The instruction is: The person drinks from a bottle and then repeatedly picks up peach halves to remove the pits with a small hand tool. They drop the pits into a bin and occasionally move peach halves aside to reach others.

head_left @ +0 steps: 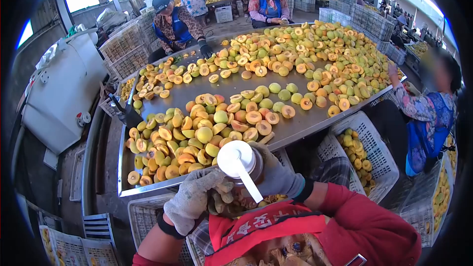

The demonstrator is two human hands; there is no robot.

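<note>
A bottle with a white lid and a strap (235,160) is held upright over the near edge of the metal table (197,88). My right hand (281,172), in a grey glove, is wrapped round the bottle's right side. My left hand (199,194), in a pale, soiled glove, has its fingers curled at the lower left of the bottle; whether they grip it cannot be made out. Just beyond both hands lies a heap of halved yellow-green fruit (197,135) with cut faces and pits showing. The lower part of the bottle is hidden by the gloves.
A larger fruit heap (305,49) covers the table's far side. Co-workers sit at the far left (177,24), far middle (268,2) and right (433,108). Fruit-filled crates (379,155) stand below the right edge. A large white container (64,98) is at left.
</note>
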